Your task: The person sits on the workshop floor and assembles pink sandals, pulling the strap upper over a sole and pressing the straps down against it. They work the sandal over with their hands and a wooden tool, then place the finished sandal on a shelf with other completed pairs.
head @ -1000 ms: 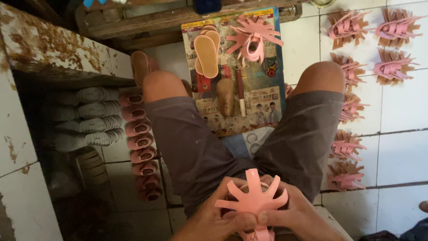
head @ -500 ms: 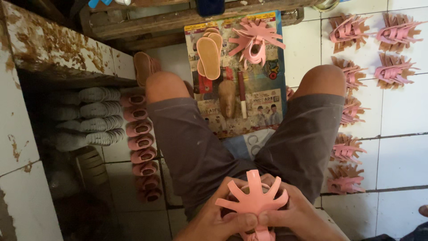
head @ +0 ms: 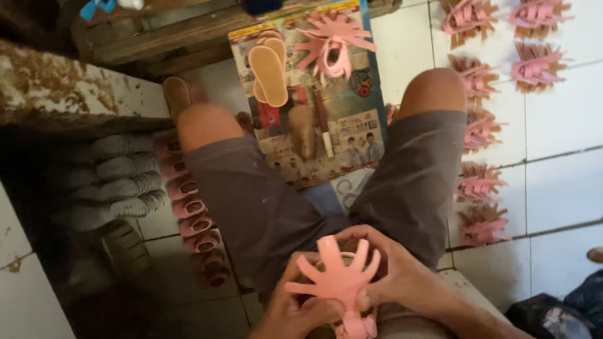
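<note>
Hands (head: 352, 295) unmoved; pink uppers (head: 483, 185) rightward, soles (head: 269, 74) ahead.

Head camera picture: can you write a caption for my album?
Both hands hold a pink strappy sandal upper over grey shorts.

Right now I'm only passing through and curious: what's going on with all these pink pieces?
A seated person in grey shorts holds a pink strappy shoe upper over the lap, left hand below it, right hand gripping its side. On the floor ahead, a printed sheet carries tan soles, another pink upper and a small tool. Finished pink pieces line the white tiles on the right; a row of pink shoe parts lies to the left.
</note>
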A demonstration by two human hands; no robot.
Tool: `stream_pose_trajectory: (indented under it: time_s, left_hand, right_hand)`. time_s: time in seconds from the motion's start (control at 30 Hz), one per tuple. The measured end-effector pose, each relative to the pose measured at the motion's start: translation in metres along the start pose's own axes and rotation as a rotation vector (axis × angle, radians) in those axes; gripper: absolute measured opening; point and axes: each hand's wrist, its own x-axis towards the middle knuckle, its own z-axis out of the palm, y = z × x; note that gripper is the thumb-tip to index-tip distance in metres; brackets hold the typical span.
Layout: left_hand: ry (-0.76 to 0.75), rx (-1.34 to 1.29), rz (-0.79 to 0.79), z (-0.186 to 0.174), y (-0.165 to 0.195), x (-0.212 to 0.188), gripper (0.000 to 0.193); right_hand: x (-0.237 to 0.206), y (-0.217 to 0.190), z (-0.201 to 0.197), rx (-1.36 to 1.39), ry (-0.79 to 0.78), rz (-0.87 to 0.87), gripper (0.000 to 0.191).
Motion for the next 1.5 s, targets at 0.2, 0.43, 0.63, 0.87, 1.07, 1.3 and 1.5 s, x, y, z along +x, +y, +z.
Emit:
stream_pose_trajectory:
  time_s: [0.2,0.43,0.63,0.87,1.07,1.3,1.5]
  left_hand:
    - [0.019,-0.065,0.096,-0.03,-0.025,-0.012,0.065]
    - [-0.021,-0.102,0.037,-0.031,-0.022,-0.018,0.065]
    - [-0.164,-0.263,0.126,-0.018,-0.023,-0.016,0.079]
    - [-0.051,-0.173,0.157,-0.022,-0.026,-0.025,0.074]
    - [0.825,2.349,0.74,-0.052,-0.079,0.002,0.047]
    - [0.307,1.568,0.614,-0.058,-0.074,-0.023,0.05]
    - [0.028,0.397,0.129,-0.027,-0.023,-0.028,0.057]
  right_hand:
    - [-0.009,0.022,-0.011,0.296,0.001,0.278,0.039]
    - [-0.013,0.037,-0.017,0.334,-0.004,0.226,0.014]
    - [-0.017,0.035,-0.018,0.225,-0.007,0.107,0.016]
    - [-0.017,0.039,-0.015,0.356,-0.206,0.114,0.018]
    - [-0.006,0.055,-0.016,0.399,-0.253,0.136,0.023]
    - [0.035,0.043,-0.006,0.635,-0.663,0.139,0.083]
    - [0.036,-0.006,0.001,0.442,-0.569,0.176,0.12]
